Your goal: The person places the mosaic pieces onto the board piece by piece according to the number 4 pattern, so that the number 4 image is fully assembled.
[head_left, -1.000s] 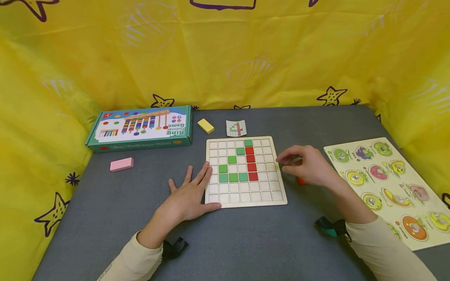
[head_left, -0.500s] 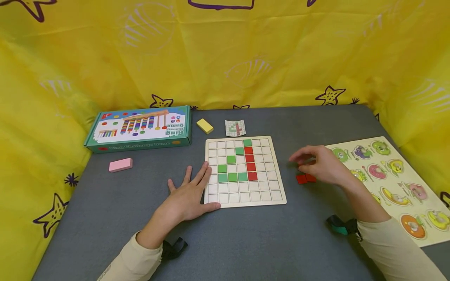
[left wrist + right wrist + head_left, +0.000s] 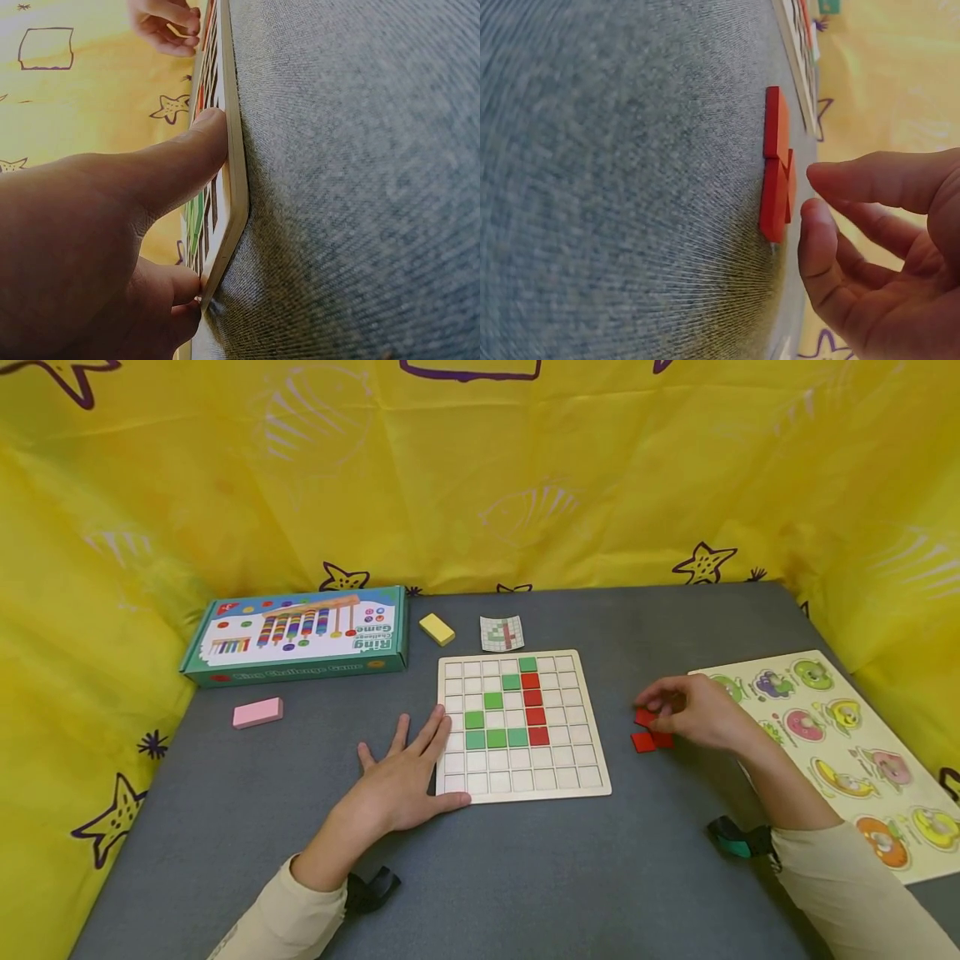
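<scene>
A light wooden grid board (image 3: 543, 783) lies mid-table, with a column of red tiles (image 3: 536, 717) and several green tiles (image 3: 492, 701) in its squares. On its left edge rests my left hand (image 3: 393, 783), fingers spread; the left wrist view shows the thumb (image 3: 191, 154) on the board's near rim. To the right of the board, my right hand (image 3: 697, 714) hovers over loose red tiles (image 3: 642, 742). In the right wrist view its thumb and forefinger are bent with a gap between them, holding nothing, just above those tiles (image 3: 772, 199). The fingers partly hide them in the head view.
Behind the board lies a small printed card (image 3: 495, 639), with a yellow block (image 3: 437, 629) to its left. A ring game box (image 3: 300, 635) and a pink block (image 3: 258, 712) are at the left. A fruit puzzle board (image 3: 810, 752) lies at the right, partly under the right forearm.
My right hand has moved right from the board's right edge to over the loose red tiles, its fingers now lower beside them. The left hand has stayed on the board.
</scene>
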A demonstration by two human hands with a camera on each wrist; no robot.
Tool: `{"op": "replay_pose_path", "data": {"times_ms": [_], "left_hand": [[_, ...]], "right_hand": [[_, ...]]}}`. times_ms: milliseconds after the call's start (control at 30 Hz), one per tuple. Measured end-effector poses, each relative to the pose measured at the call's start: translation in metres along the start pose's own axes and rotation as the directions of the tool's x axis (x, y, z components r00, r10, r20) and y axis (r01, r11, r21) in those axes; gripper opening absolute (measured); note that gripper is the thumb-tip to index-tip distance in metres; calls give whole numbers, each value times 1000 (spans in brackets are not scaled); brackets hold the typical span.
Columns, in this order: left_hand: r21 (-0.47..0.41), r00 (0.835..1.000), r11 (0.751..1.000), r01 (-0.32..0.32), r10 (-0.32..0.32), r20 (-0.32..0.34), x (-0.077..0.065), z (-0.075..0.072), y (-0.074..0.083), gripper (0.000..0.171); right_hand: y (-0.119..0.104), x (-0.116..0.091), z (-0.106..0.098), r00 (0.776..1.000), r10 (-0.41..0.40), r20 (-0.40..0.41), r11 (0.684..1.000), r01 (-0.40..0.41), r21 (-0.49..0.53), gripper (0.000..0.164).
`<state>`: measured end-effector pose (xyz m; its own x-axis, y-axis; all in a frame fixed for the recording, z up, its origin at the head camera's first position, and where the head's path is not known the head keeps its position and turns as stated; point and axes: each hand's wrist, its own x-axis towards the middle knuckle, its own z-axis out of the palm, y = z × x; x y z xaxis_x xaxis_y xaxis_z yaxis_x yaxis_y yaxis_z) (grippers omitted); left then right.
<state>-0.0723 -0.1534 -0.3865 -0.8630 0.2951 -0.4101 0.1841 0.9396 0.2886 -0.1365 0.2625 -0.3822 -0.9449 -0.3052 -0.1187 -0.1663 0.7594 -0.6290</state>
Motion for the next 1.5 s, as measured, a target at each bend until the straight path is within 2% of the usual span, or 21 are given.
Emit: {"op": "replay_pose_path", "data": {"times_ms": [400, 1167, 1500], "left_hand": [[0, 1000, 1000, -3, 3, 0, 0, 1, 1, 109], [4, 1000, 1000, -10, 10, -17, -3, 1, 0, 107], [3, 1000, 1000, -5, 5, -13, -2, 1, 1, 108]], "right_hand": [[2, 4, 3, 999, 48, 24, 999, -48, -2, 27], [0, 13, 8, 1000, 18, -5, 998, -19, -56, 27], [-10, 10, 10, 999, 14, -38, 999, -16, -51, 25]]}}
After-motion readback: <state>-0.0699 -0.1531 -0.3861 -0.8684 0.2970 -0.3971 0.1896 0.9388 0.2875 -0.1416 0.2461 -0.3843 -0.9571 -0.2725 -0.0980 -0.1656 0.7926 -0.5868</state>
